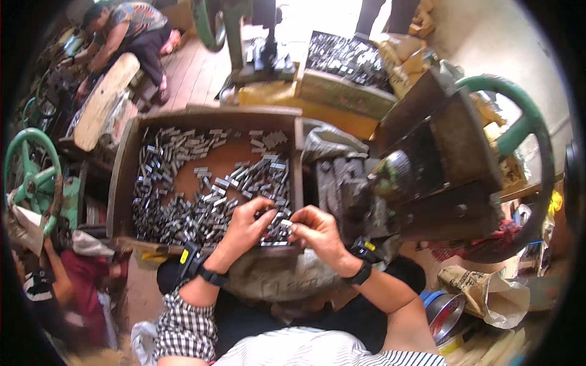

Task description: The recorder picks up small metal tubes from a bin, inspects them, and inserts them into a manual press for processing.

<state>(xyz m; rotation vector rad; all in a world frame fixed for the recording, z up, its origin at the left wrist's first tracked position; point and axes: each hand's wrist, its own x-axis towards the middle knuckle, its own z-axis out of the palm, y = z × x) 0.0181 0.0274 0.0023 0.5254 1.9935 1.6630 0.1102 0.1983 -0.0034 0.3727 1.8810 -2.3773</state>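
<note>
A cluttered workshop with a wooden floor; a person crouches at far left. At right stands a dark metal press (pixel 427 158) with a green handwheel (pixel 525 122). In the middle, a shallow brown wooden tray (pixel 125 158) holds heaps of small grey metal pieces (pixel 183 207). At its near edge, the left hand (pixel 244 229) and right hand (pixel 317 232) meet, fingers pinched together on a row of stacked grey metal pieces (pixel 278 229).

A crowded workshop: green handwheels (pixel 530 116) flank a dark iron press (pixel 427 165), daylight floods a plank floor (pixel 195 70), sacks (pixel 403 61) beside a pale wall (pixel 482 36).
</note>
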